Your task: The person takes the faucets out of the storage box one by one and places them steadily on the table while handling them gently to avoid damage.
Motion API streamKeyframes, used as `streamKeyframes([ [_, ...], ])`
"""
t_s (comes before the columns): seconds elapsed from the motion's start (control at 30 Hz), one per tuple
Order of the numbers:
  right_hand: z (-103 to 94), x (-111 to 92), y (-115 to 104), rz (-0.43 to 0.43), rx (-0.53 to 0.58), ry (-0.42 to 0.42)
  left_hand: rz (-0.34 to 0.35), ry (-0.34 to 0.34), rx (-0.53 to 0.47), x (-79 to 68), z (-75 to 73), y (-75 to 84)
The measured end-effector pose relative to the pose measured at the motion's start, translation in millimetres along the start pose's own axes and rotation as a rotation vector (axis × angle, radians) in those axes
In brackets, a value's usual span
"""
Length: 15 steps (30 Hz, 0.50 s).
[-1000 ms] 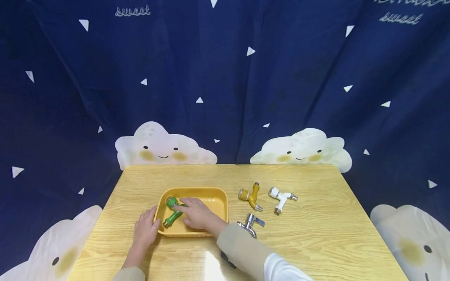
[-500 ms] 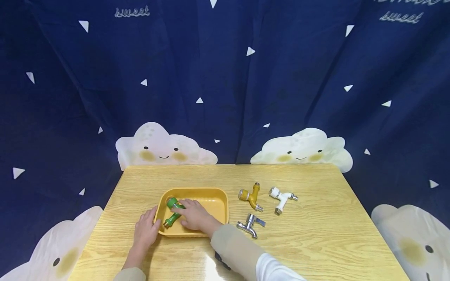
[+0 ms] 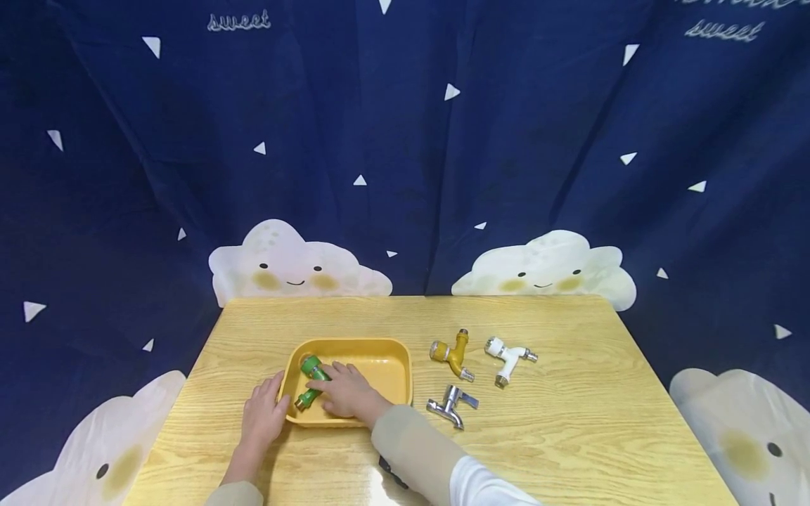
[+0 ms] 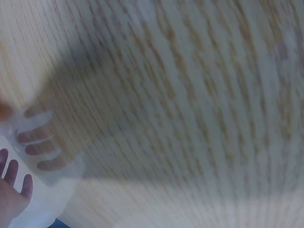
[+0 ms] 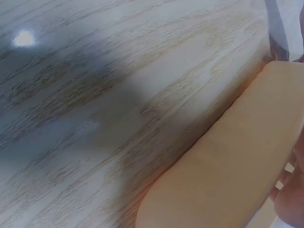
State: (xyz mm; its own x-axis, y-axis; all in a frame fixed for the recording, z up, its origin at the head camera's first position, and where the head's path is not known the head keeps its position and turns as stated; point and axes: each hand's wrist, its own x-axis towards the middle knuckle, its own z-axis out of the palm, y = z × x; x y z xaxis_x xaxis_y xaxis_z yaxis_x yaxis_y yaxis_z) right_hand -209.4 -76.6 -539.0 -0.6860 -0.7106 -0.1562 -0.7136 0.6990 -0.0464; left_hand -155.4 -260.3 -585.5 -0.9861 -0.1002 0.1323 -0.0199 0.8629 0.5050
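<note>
A green tap [image 3: 311, 393] with a brass-coloured threaded end lies inside the left part of a yellow tray [image 3: 397, 351]. Over its middle lies my right hand [image 3: 348, 392], fingers extended and touching the green body, which they partly hide. My left hand [image 3: 262, 413] rests against the outside of the tray's left wall, thumb near the rim. At the lower left of the left wrist view, spread fingers of a hand [image 4: 14, 197] show. The right wrist view has the tray's outer wall [image 5: 213, 156] and part of a hand [image 5: 292, 204] beyond its rim.
On the wooden table [image 3: 569, 422], right of the tray, lie a mustard-yellow tap [image 3: 455, 356], a white tap [image 3: 508, 358] and a chrome tap [image 3: 451, 406]. A dark blue curtain [image 3: 405, 140] with cloud prints hangs behind the table.
My right hand has shifted slightly left over the green tap, whose upper end has turned a little. The forearm has moved left, uncovering the chrome tap. My left hand stays put.
</note>
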Motion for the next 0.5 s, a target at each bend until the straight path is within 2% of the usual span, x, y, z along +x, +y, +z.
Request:
streamKeyframes([
  [0.17,3.2,2.2,-2.8,0.019,-0.031,-0.039,0.006,0.005,0.005,0.8,0.8,-1.2],
  [0.5,4.3,3.6,-7.0,0.073,0.003,-0.106,0.004,0.009,0.014,0.5,1.1,-1.9],
])
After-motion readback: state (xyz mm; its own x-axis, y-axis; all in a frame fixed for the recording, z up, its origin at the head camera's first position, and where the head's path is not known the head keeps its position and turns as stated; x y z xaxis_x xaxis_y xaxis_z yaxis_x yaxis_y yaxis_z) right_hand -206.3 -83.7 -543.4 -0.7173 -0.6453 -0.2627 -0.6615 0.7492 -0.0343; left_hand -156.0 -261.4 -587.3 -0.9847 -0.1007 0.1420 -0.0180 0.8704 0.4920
